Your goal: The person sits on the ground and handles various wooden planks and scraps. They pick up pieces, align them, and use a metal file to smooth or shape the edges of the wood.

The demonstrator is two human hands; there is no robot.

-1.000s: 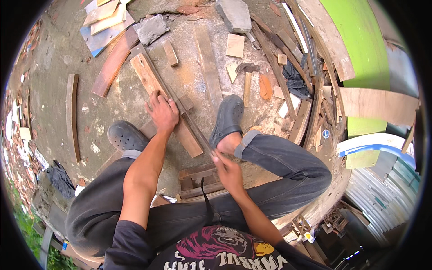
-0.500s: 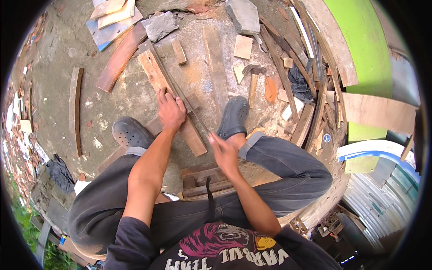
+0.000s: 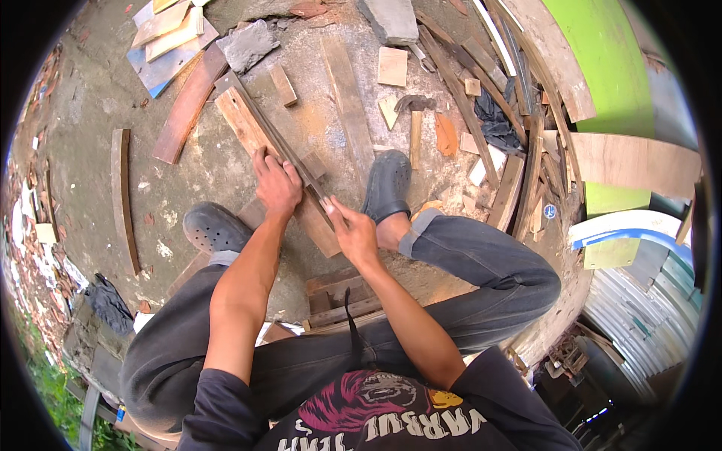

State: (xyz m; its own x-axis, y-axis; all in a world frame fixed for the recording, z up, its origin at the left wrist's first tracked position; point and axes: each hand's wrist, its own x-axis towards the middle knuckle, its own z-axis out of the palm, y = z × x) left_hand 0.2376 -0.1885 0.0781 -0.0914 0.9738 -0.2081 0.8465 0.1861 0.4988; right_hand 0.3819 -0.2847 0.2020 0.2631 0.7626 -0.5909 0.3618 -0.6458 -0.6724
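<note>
A light-brown board (image 3: 242,124) slants away in front of me, resting over a longer brown plank (image 3: 319,231). My left hand (image 3: 278,184) presses on the board's near end, its fingers curled over it. Between thumb and fingers, my right hand (image 3: 353,234) grips the near end of a long, thin, dark blade-like tool (image 3: 308,177). The tool lies along the board's right edge; its exact kind cannot be made out. Another plank (image 3: 197,264) crosses beneath, partly hidden by my left shoe (image 3: 218,228).
Near my right shoe (image 3: 389,184) lie a hammer (image 3: 416,101) and an orange-brown flat piece (image 3: 446,134). Grey stone blocks (image 3: 248,46) stand at the back. Long planks and scraps (image 3: 519,188) are piled on the right; a curved board (image 3: 124,203) lies left.
My right hand has moved forward and left along the board, with the tool sliding away from me. My left hand stays pressed on the board. The whole view has shifted slightly.
</note>
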